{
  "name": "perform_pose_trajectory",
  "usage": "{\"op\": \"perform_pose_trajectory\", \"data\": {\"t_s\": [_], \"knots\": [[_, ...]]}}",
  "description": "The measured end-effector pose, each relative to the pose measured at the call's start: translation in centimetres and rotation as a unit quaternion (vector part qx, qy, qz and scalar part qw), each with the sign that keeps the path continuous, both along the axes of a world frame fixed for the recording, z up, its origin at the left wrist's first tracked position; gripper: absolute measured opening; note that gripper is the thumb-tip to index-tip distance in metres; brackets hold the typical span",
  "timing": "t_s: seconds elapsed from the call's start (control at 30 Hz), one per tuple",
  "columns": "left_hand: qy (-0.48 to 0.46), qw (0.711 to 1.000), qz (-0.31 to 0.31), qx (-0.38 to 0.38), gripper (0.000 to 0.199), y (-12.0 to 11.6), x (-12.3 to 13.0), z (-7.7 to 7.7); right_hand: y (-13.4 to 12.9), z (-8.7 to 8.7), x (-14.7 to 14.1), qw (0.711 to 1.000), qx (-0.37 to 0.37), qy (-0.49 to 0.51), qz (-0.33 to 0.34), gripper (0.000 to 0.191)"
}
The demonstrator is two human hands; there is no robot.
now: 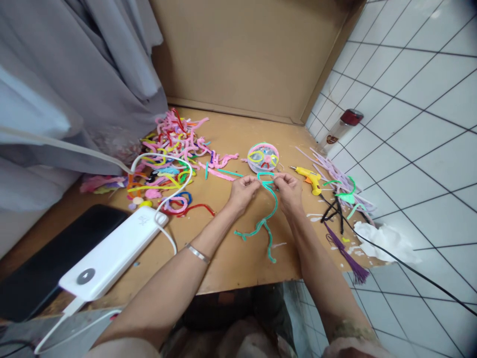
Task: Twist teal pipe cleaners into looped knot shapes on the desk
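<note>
A teal pipe cleaner figure (276, 201) is bent into a loop at the top, with a curved body and two splayed legs lying toward the table's front edge. My left hand (245, 193) pinches its upper part from the left. From the right, my right hand (288, 191) pinches the other side of the loop, fingertips pressed together. Just beyond my hands sits a round clear container (263, 158) with pink and yellow pipe cleaner pieces on top. A straight teal pipe cleaner (228, 172) lies left of the loop, its near end close to my left hand.
A heap of colourful pipe cleaners (179, 136) covers the back left. A white power bank (112, 253) with a cable and a black slab (63, 258) lie at left. On the right are a yellow glue gun (310, 178), lilac stems (337, 171), a purple tassel (348, 258) and crumpled tissue (383, 241).
</note>
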State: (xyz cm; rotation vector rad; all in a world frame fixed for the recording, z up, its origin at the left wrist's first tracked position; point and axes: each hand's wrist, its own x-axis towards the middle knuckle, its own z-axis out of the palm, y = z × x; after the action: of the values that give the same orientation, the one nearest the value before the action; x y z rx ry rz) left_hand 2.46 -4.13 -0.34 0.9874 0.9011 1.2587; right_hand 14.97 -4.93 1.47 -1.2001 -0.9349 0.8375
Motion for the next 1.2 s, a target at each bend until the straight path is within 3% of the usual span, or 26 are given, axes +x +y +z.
{"op": "perform_pose_trajectory", "data": {"t_s": [0.27, 0.4, 0.67, 0.8, 1.07, 1.2], "knots": [[0.006, 1.0, 0.006, -0.007, 0.014, 0.3, -0.1, 0.2, 0.2, 0.0, 0.6, 0.999, -0.016, -0.027, 0.03, 0.029], [0.015, 1.0, -0.006, -0.004, 0.014, 0.3, -0.2, -0.1, 0.4, 0.3, 1.3, 0.999, 0.023, -0.041, 0.004, 0.035], [0.053, 0.998, -0.036, 0.023, 0.012, 0.1, -0.1, -0.4, -0.1, 0.4, 1.3, 0.972, 0.068, -0.215, 0.073, 0.02], [0.064, 0.996, -0.058, 0.031, 0.016, -0.1, -0.1, -0.2, -0.3, 0.0, 0.8, 0.96, 0.082, -0.264, 0.047, 0.015], [0.083, 0.99, -0.09, 0.069, 0.023, -0.4, -0.2, -0.2, -0.9, -0.4, -0.9, 0.975, 0.066, -0.213, 0.016, 0.021], [0.065, 0.993, -0.082, 0.047, 0.019, -0.1, -0.3, -0.2, -0.6, -0.5, -0.6, 0.987, 0.035, -0.15, 0.044, 0.027]]}}
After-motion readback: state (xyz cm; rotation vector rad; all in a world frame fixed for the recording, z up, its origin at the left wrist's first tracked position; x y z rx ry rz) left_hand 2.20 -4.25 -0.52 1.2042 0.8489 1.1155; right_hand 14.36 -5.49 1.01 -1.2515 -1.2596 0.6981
